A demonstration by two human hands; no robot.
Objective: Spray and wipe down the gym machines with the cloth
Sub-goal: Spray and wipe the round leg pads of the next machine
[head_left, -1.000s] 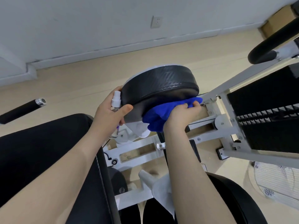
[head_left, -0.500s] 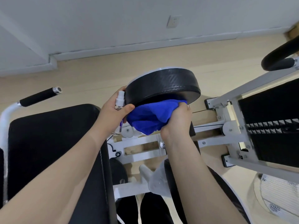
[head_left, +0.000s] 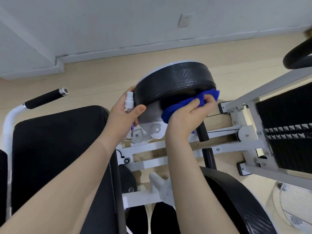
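A round black pad of the gym machine fills the centre of the head view, tilted on its white bracket. My right hand presses a blue cloth against the pad's lower right rim, fingers curled into the cloth. At the pad's left edge is my left hand, which holds a small clear spray bottle with a white nozzle and rests its thumb on the pad. Part of the cloth is hidden under my right hand.
A black seat pad lies at the lower left with a black-gripped handle above it. The white frame and black weight stack stand on the right. Another black pad sits at lower right, with a fan grille beside it.
My right hand has slid the blue cloth along the underside of the round pad from its left-centre toward the right rim. The left hand keeps the spray bottle at the pad's left edge.
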